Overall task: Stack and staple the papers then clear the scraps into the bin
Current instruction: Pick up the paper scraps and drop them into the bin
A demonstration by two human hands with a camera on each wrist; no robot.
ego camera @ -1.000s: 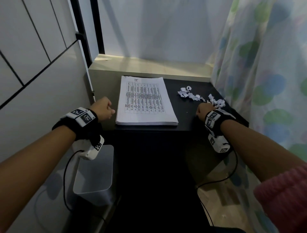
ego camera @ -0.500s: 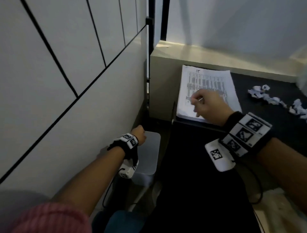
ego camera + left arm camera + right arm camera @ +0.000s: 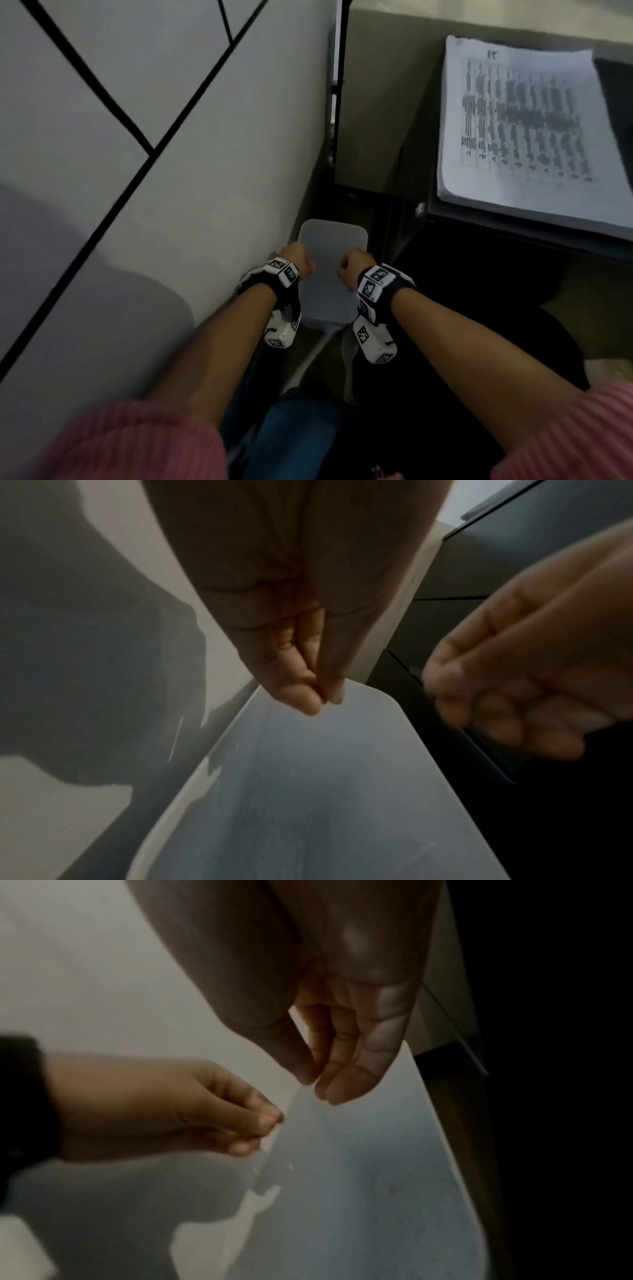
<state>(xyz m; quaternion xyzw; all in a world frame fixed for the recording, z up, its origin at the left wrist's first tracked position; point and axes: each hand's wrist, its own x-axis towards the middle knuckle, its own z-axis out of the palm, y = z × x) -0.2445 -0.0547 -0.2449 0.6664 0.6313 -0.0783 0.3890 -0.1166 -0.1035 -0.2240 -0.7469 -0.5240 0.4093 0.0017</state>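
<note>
Both hands are hovering over the open mouth of a pale, rounded-rectangular bin [image 3: 330,274] that is standing on the floor against the white panelled wall [image 3: 137,171], below the near-left corner of the black desk [image 3: 513,222].

The left hand [image 3: 299,262] is hanging at the bin's left rim, near its far corner. In the left wrist view its fingers [image 3: 294,669] are pointing down with thumb and fingertips drawn tightly together, a narrow pinch. Whether anything is caught in that pinch, I cannot tell; no scrap is showing between the tips.

The right hand [image 3: 352,269] is sitting just across from it, over the bin's right side, the two hands near each other but not touching. In the right wrist view its fingers [image 3: 349,1053] are pointing down, straight and close together, with the thumb tip nearly meeting them; nothing is showing between them. In the left wrist view this hand is blurred.

The bin's inside [image 3: 325,804] is looking smooth and grey; any scraps in it are too faint to make out.

Up and to the right of the hands, the stack of printed papers [image 3: 520,123] is lying flat on the desk, its top sheet showing a table of dark text. Whether it is stapled I cannot tell.

Pink ribbed sleeves [image 3: 137,442] are covering the upper arms, and black wrist straps with white marker blocks [image 3: 284,274] are sitting behind each hand.
</note>
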